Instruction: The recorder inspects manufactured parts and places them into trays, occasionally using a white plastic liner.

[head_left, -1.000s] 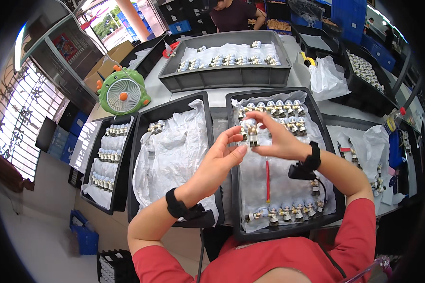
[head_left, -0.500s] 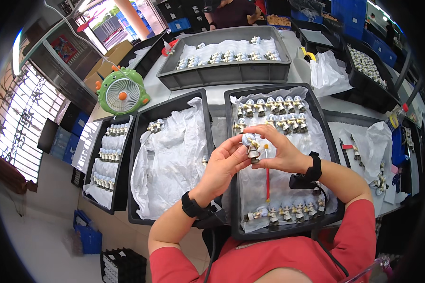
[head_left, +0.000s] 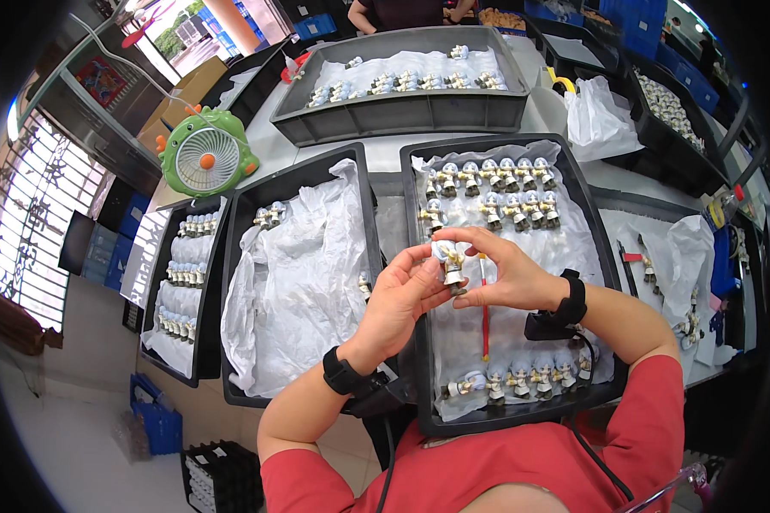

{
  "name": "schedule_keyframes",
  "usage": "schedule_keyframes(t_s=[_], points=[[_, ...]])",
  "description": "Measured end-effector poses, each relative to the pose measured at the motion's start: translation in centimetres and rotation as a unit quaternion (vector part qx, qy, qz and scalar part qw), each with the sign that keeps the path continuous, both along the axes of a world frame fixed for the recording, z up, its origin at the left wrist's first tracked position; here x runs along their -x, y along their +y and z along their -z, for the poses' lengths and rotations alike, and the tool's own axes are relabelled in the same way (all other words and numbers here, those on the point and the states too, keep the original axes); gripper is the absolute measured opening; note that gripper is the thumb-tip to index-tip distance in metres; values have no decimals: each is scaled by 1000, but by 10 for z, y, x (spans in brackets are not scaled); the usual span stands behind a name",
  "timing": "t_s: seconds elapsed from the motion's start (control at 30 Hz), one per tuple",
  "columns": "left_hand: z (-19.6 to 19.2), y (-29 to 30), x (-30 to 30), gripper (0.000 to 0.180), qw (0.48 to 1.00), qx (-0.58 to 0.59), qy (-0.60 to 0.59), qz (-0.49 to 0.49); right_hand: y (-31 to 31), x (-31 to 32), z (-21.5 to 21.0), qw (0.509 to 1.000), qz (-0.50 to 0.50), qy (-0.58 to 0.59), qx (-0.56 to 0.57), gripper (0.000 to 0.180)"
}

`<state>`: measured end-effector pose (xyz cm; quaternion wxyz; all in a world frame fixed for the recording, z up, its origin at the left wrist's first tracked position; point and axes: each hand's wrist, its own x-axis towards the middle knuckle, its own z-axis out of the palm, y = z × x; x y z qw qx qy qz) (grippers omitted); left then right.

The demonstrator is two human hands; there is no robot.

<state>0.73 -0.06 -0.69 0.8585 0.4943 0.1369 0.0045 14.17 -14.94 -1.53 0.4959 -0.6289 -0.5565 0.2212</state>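
Between both hands I hold one small figurine point(head_left: 451, 263), with pale blue hair, a light body and a dark base. My left hand point(head_left: 407, 289) pinches its left side with thumb and fingers. On the other side, my right hand point(head_left: 509, 272) curves round it, fingertips at its head and thumb near its base. The figurine is upright over a black tray point(head_left: 608, 256) lined with white paper. Rows of similar figurines point(head_left: 506, 174) stand in that tray's far part, and another row point(head_left: 543, 376) lies along its near edge. A red-handled brush point(head_left: 485, 321) lies behind my hands.
To the left is a paper-lined black tray point(head_left: 367, 214) with a few figurines, then a narrower tray point(head_left: 211, 299) with several rows. A large grey bin point(head_left: 411, 125) stands at the back. A green fan point(head_left: 208, 154) is at far left, a white plastic bag point(head_left: 603, 120) at far right.
The figurine in my hands has turned slightly, showing more of its front. My head view has shifted a little, so the trays sit slightly differently in the picture. My grip is much the same.
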Motion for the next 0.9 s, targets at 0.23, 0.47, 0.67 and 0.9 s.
schedule_keyframes(t_s=[0.23,0.47,0.67,0.9], points=[[-3,-11,0,48,976,-201,-57,-61,1,5,1,986,29,-148,-72,72],[5,-6,-1,42,982,-145,-84,-86,-3,6,-10,971,69,-209,-94,74],[1,-7,0,29,998,-38,-32,-37,-4,8,-11,963,48,-226,-140,79],[3,-1,-1,37,998,-7,-53,30,-2,10,-8,956,7,-235,-175,83]])
